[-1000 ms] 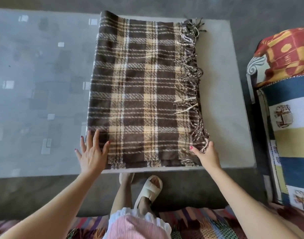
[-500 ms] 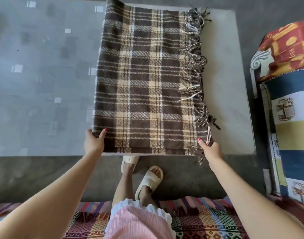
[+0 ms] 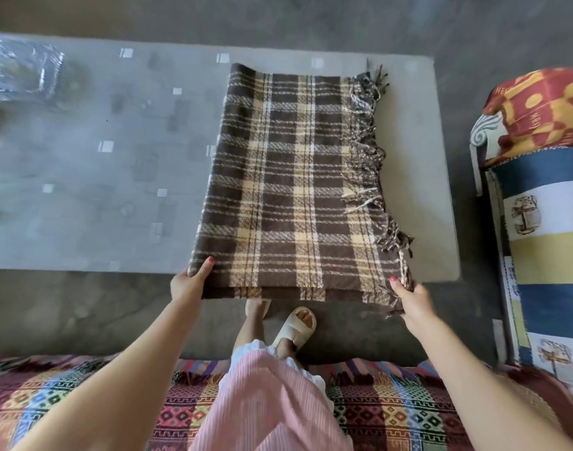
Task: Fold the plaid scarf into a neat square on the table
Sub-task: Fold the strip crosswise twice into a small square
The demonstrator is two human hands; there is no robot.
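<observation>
The brown and cream plaid scarf (image 3: pixel 295 177) lies folded in a long rectangle on the right part of the grey table (image 3: pixel 99 157), its fringe running down the right side. Its near edge is lifted and hangs a little past the table's front edge. My left hand (image 3: pixel 189 284) pinches the near left corner, thumb on top. My right hand (image 3: pixel 408 297) grips the near right corner together with some fringe strands.
A crumpled clear plastic bag (image 3: pixel 21 71) sits at the table's far left. A chair stacked with patterned cushions (image 3: pixel 545 196) stands close on the right. My sandalled feet (image 3: pixel 295 323) are under the table's front edge, on a grey floor; a woven rug covers the seat.
My left hand went from flat beside the scarf to gripping its near left corner. Both hands have drawn the near edge up and toward me, past the table's front edge.
</observation>
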